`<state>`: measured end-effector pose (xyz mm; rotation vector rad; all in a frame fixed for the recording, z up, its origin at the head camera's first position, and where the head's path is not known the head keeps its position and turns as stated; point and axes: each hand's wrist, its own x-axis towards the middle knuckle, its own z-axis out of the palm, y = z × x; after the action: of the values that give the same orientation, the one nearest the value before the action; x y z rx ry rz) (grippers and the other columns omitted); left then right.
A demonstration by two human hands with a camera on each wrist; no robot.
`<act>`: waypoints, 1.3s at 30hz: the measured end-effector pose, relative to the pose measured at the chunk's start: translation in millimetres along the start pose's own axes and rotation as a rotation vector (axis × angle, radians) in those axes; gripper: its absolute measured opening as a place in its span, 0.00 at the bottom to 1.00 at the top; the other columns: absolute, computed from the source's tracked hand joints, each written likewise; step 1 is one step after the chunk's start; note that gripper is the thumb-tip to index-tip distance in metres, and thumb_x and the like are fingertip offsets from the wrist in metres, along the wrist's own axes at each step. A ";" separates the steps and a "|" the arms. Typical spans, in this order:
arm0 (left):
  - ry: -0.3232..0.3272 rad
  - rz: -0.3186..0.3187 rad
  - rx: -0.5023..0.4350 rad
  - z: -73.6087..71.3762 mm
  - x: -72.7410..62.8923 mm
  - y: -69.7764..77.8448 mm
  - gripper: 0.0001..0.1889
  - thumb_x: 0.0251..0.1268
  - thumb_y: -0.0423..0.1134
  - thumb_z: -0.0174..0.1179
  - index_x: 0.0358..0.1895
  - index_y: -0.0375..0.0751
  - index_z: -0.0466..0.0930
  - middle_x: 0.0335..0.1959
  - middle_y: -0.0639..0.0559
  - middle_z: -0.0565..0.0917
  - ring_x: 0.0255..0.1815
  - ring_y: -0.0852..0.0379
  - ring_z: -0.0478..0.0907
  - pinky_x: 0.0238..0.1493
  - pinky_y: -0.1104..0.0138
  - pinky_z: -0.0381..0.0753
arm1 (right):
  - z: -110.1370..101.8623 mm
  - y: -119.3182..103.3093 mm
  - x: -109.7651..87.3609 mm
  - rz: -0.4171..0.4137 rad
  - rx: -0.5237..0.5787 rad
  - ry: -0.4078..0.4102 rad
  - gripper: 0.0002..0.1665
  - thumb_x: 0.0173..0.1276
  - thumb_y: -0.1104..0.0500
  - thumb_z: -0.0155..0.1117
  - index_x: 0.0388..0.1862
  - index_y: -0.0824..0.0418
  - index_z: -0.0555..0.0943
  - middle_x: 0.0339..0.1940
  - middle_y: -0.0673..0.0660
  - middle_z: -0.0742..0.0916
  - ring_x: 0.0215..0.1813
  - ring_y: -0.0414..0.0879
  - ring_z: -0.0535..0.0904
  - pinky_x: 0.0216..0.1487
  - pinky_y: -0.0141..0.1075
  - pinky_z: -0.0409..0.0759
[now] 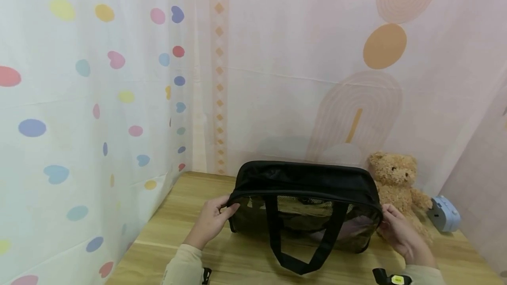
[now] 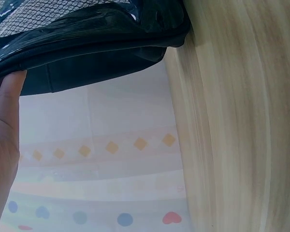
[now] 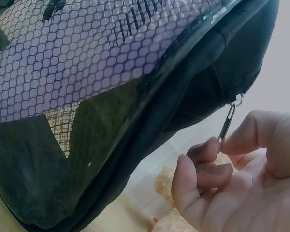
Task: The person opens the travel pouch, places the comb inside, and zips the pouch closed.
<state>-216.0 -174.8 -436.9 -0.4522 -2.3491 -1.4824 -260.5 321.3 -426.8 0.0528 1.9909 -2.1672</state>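
Observation:
A black toiletry-style bag with see-through sides and a black strap handle stands on the wooden table. My left hand grips its left upper corner, thumb on the near side; the other fingers are mostly hidden behind the edge. At the right end my right hand pinches a metal zipper pull between thumb and finger, as the right wrist view shows. Mesh and something purple show through the clear side. The handle hangs forward over the front of the bag.
A tan teddy bear sits behind and right of the bag. Beside it, near the table's right edge, lies a light blue box-shaped object. Patterned curtains hang behind and to the left of the wooden table.

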 end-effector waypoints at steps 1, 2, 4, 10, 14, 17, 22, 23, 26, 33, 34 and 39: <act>0.001 -0.001 -0.002 0.1 -0.1 0.3 0.06 0.74 0.47 0.62 0.44 0.56 0.88 0.47 0.59 0.88 0.54 0.51 0.83 0.44 0.61 0.78 | 0.0 0.9 0.9 0.008 0.007 -0.001 0.18 0.86 0.51 0.41 0.32 0.44 0.72 0.36 0.43 0.76 0.35 0.37 0.70 0.41 0.33 0.71; 0.002 -0.003 -0.003 0.1 -0.1 0.6 0.06 0.74 0.46 0.62 0.44 0.56 0.88 0.47 0.59 0.88 0.54 0.51 0.83 0.44 0.61 0.78 | -0.1 1.7 1.6 0.013 0.007 -0.001 0.18 0.86 0.50 0.41 0.33 0.43 0.73 0.36 0.43 0.77 0.35 0.37 0.71 0.40 0.32 0.72; 0.004 -0.006 -0.002 0.3 -0.3 0.9 0.06 0.74 0.46 0.62 0.44 0.57 0.88 0.47 0.59 0.88 0.54 0.51 0.83 0.44 0.61 0.78 | -0.9 3.1 2.6 0.024 0.010 -0.010 0.18 0.86 0.49 0.42 0.33 0.43 0.74 0.35 0.43 0.76 0.34 0.36 0.71 0.39 0.32 0.72; -0.002 0.003 -0.006 0.4 -0.9 -0.9 0.07 0.73 0.46 0.62 0.45 0.54 0.88 0.48 0.56 0.88 0.55 0.50 0.83 0.47 0.61 0.80 | -1.2 5.1 0.8 0.005 0.002 -0.017 0.17 0.86 0.52 0.43 0.34 0.45 0.74 0.34 0.43 0.76 0.34 0.37 0.71 0.41 0.34 0.73; -0.008 0.003 -0.018 0.2 -2.0 -2.8 0.07 0.74 0.45 0.62 0.44 0.50 0.88 0.47 0.53 0.88 0.51 0.51 0.83 0.42 0.64 0.78 | 1.2 2.7 -0.8 0.005 -0.024 0.003 0.16 0.86 0.56 0.42 0.36 0.47 0.74 0.36 0.44 0.77 0.34 0.37 0.74 0.42 0.34 0.76; -0.007 -0.009 -0.025 0.0 -2.6 -2.7 0.07 0.74 0.45 0.62 0.44 0.51 0.88 0.47 0.53 0.88 0.47 0.54 0.82 0.38 0.65 0.76 | 4.2 -3.6 -2.4 0.018 -0.091 0.029 0.15 0.86 0.57 0.40 0.41 0.47 0.74 0.38 0.44 0.79 0.36 0.37 0.75 0.41 0.34 0.77; -0.013 -0.018 -0.018 -0.6 -2.2 -1.2 0.07 0.74 0.48 0.62 0.45 0.55 0.88 0.47 0.56 0.88 0.44 0.56 0.81 0.36 0.64 0.75 | 13.0 -18.8 -9.2 -0.038 -0.356 0.070 0.22 0.87 0.50 0.35 0.64 0.61 0.70 0.53 0.48 0.78 0.44 0.31 0.74 0.47 0.36 0.77; -0.014 -0.019 -0.017 -0.9 -2.1 -0.9 0.07 0.74 0.48 0.61 0.45 0.55 0.88 0.46 0.57 0.88 0.44 0.55 0.81 0.36 0.64 0.75 | 16.1 -21.9 -11.1 -0.067 -0.414 0.082 0.27 0.87 0.48 0.34 0.69 0.65 0.67 0.58 0.52 0.77 0.48 0.31 0.73 0.48 0.36 0.77; -0.014 -0.023 -0.029 0.0 -0.9 0.4 0.07 0.74 0.48 0.62 0.45 0.55 0.88 0.47 0.57 0.88 0.47 0.54 0.82 0.38 0.64 0.77 | 23.0 -31.6 -18.8 -0.145 -0.523 0.098 0.40 0.85 0.40 0.31 0.78 0.70 0.57 0.72 0.67 0.69 0.62 0.45 0.73 0.53 0.37 0.79; -0.027 -0.018 -0.033 0.2 1.2 1.1 0.09 0.75 0.46 0.61 0.48 0.51 0.88 0.49 0.53 0.88 0.54 0.48 0.82 0.42 0.64 0.80 | 25.5 -43.8 -34.9 -0.246 -0.599 -0.005 0.42 0.85 0.41 0.32 0.83 0.69 0.46 0.79 0.77 0.56 0.75 0.73 0.58 0.56 0.47 0.82; -0.024 -0.017 -0.031 -0.1 1.3 1.1 0.09 0.75 0.45 0.61 0.48 0.50 0.88 0.48 0.52 0.88 0.54 0.47 0.82 0.43 0.63 0.80 | 24.9 -44.5 -36.1 -0.248 -0.603 -0.024 0.41 0.85 0.42 0.32 0.83 0.68 0.46 0.78 0.77 0.57 0.74 0.73 0.58 0.55 0.46 0.83; -0.026 -0.013 -0.023 0.5 1.8 -0.2 0.08 0.74 0.44 0.61 0.46 0.48 0.88 0.47 0.52 0.88 0.54 0.46 0.83 0.42 0.64 0.80 | 20.3 -44.9 -40.2 -0.262 -0.573 -0.114 0.38 0.86 0.47 0.35 0.84 0.65 0.42 0.79 0.78 0.54 0.75 0.75 0.54 0.56 0.51 0.82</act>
<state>-217.8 -174.3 -436.4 -0.4659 -2.3614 -1.5196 -226.5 309.5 -374.4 -0.4245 2.5757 -1.5900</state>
